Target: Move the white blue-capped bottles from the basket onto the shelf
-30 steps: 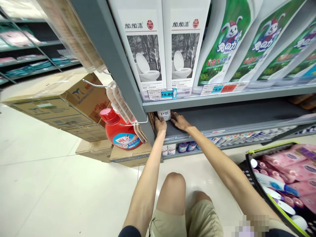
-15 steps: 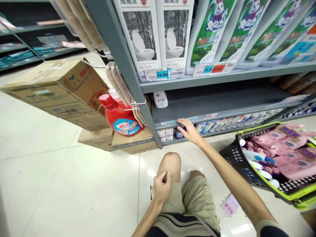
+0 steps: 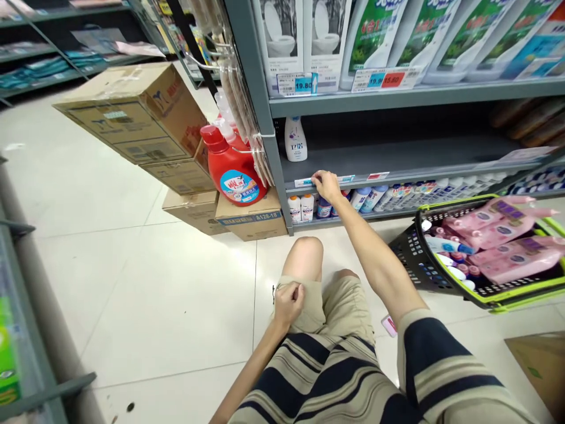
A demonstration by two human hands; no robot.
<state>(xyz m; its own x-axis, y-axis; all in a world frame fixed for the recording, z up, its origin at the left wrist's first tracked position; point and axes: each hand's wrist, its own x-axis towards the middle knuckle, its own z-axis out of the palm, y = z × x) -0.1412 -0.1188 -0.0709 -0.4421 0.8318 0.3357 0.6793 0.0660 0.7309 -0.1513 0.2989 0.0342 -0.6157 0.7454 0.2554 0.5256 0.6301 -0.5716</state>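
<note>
My right hand [image 3: 327, 187] is at the front edge of the dark lower shelf [image 3: 375, 154], its bent fingers closed over the lip beside a price label [image 3: 302, 183]. On that shelf, behind my fingers, a white spray-type bottle [image 3: 295, 139] with purple print stands near the left end, apart from my hand. My left hand [image 3: 289, 301] rests on my left thigh, curled into a loose fist; nothing shows in it. To the right, a black shopping basket [image 3: 408, 259] with a lime-green rim holds pink packs [image 3: 512, 259] and several bottles.
Stacked cartons [image 3: 132, 118] and a red detergent bottle [image 3: 238, 182] stand left of the shelf post. Green-labelled bottles [image 3: 375, 44] fill the shelf above; small bottles [image 3: 366, 199] line the one below. Another carton [image 3: 541, 365] lies at lower right, and a rack [image 3: 26, 353] at lower left.
My right hand's spread fingers have drawn together and bent at the shelf edge. The view has shifted, so shelves and basket sit higher. My left hand stays in a fist at my leg.
</note>
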